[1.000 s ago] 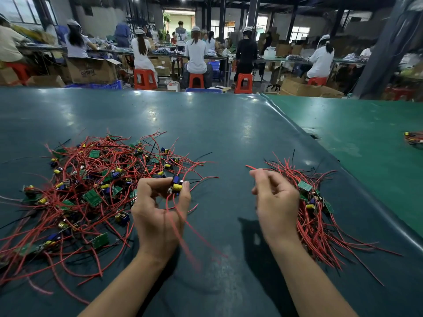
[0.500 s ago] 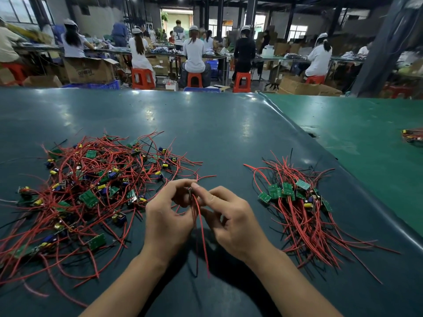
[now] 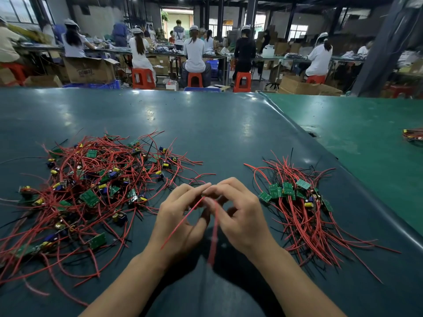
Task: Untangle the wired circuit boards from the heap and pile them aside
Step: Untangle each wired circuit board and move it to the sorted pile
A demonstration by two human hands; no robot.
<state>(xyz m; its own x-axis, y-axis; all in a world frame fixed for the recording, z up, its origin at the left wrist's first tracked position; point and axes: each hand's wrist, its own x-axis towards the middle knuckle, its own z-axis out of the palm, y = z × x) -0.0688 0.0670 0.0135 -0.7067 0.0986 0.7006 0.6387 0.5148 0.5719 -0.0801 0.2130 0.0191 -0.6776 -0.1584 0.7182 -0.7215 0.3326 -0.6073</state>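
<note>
Since a second ago the right hand has joined the left hand — both pinch red wires above the teal table; workers sit behind.

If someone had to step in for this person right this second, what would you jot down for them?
Left hand and right hand meet over the middle of the table, both pinching red wires that hang down toward the person; the board on them is hidden behind the fingers.
The tangled heap lies to the left, still large.
The sorted pile lies to the right, boards at the top, wires trailing toward the near edge.
Done: a smaller share of the boards is already piled.
Left: free this piece, lay it on the pile, then work through the heap.
</note>
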